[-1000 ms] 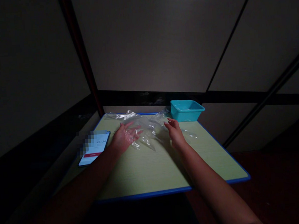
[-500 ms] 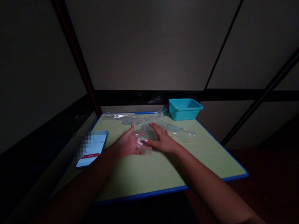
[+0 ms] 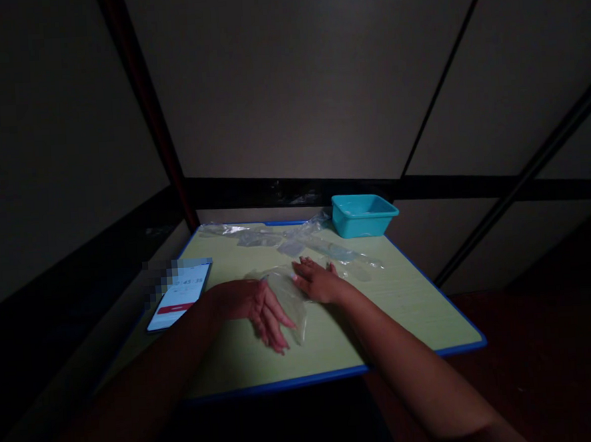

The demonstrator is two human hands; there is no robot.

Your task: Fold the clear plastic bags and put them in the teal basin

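A clear plastic bag (image 3: 291, 301) lies spread on the pale green table (image 3: 381, 319), between and partly under my hands. My left hand (image 3: 270, 316) rests over the bag's left side, palm down, its fingers extended toward the table's front edge. On the bag's upper right side is my right hand (image 3: 319, 281), fingers stretched out to the left and touching the plastic. More clear plastic pieces (image 3: 334, 248) lie flat behind the hands, toward the back of the table.
A turquoise basket (image 3: 363, 227) stands at the table's back right corner. At the left edge lies a phone (image 3: 182, 294) with a lit screen. A wall panel (image 3: 288, 101) rises behind the table, with a dark strip along it.
The crumpled plastic between my hands is now spread flat on the table. My left hand has turned palm down and moved nearer the front edge; my right hand has shifted slightly down.
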